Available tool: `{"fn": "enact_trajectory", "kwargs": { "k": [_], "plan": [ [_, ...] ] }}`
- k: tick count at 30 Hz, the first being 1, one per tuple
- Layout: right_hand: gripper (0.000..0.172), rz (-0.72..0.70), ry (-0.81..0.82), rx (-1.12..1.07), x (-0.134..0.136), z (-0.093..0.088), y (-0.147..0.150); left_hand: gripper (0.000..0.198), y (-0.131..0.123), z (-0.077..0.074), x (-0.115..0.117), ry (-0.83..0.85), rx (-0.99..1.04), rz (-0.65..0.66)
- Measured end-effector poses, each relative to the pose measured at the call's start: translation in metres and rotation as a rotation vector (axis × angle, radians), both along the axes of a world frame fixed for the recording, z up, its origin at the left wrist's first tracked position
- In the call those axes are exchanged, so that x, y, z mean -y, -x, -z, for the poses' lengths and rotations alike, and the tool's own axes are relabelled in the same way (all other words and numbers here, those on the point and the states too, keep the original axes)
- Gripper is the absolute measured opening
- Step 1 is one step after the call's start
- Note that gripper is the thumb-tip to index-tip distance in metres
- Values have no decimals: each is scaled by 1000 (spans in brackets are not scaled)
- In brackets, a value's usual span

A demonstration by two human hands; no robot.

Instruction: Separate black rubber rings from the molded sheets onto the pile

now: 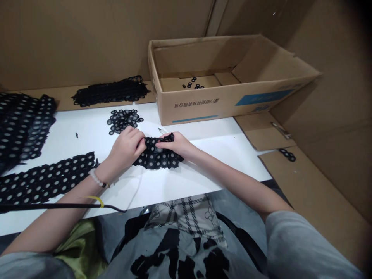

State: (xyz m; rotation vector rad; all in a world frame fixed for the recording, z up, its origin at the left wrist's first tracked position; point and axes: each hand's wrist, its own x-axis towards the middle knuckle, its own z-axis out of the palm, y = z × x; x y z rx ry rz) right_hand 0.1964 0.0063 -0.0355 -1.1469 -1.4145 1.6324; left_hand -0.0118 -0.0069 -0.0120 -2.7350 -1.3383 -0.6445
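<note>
Hands [125, 148] [175, 144] close together, gripping black perforated strip [162, 159]

Matt black rubbery strip [158, 155] is shown on a smooth white tabletop [162, 182], beside a rough corrugated cardboard box [192, 109].

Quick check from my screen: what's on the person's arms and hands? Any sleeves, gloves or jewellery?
Both arms come out of short grey sleeves, the left sleeve and the right sleeve. The left hand and right hand are bare, with no gloves. A bracelet of round white beads circles the left wrist; the right wrist shows nothing worn.
</note>
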Motion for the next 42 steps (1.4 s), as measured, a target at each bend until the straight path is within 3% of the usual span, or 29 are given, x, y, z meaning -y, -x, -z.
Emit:
{"fn": "enact_trajectory", "kwargs": {
  "k": [7, 14, 16, 19, 21, 23, 28, 30, 33, 36, 39, 42],
  "plan": [
    [26, -26, -116, 28, 0, 2, 2, 27, -6, 1, 8, 98, -87, 86],
    [24, -115, -227, 67, -4, 3, 0, 32, -3, 2, 0, 368, 161, 110],
    [25, -80, -204, 89, -5, 2, -1, 32, 8, 1, -9, 321, 278, -2],
    [27, -5, -129, 100, -4, 0, -1, 30, 34, -3, -27, 161, 454, -314],
    [26, 26, -66, 91, -2, -2, 0, 33, 51, -3, -37, 65, 396, -429],
    [26, 31, -22, 62, 1, -4, 1, 31, 61, 1, -43, 19, 296, -447],
    [32, 5, -17, -50, 5, -5, 2, 31, 62, 23, -49, 4, 167, -400],
    [33, 14, 0, -90, 4, -4, 2, 33, 59, 25, -49, -12, 176, -405],
    [35, 36, 69, -146, 3, -3, 2, 33, 50, 15, -43, -52, 207, -385],
    [40, 53, 118, -162, 2, -2, 3, 17, 31, -1, -25, -33, 215, -243],
    [34, 35, 88, -119, 3, -2, 4, 16, 10, -10, -4, 130, 141, -11],
    [31, -42, 4, -80, 4, -2, 5, 23, -3, -11, 7, 239, 104, 79]
  ]
}}
